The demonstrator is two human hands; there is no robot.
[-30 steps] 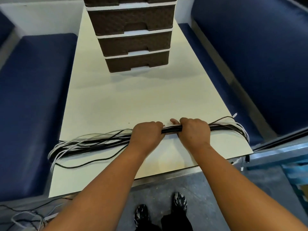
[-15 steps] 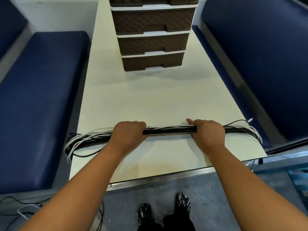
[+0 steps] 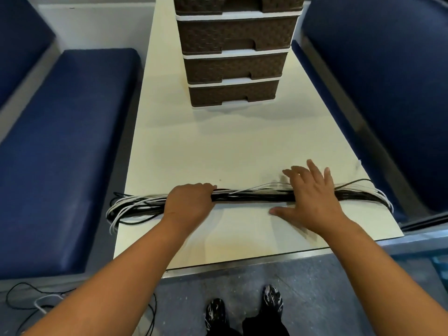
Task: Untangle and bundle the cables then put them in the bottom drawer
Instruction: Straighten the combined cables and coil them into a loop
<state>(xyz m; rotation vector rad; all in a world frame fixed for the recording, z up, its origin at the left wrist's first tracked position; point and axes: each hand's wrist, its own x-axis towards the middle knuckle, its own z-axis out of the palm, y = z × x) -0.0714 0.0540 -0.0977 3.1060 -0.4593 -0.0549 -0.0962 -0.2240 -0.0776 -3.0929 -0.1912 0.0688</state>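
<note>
Cream worktop (image 3: 218, 151) flanked by blue cushioned benches (image 3: 65, 146). Loose wires (image 3: 36, 304) lie on grey floor (image 3: 327, 287); patterned shoes (image 3: 272, 298) below.

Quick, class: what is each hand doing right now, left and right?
Left hand: closed, gripping the cables.
Right hand: open, fingers spread over the cables, gripping nothing.

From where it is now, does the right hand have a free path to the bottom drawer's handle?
Probably yes: the right hand is open over the cable bundle, and only bare tabletop lies between it and the shut bottom drawer.
</note>
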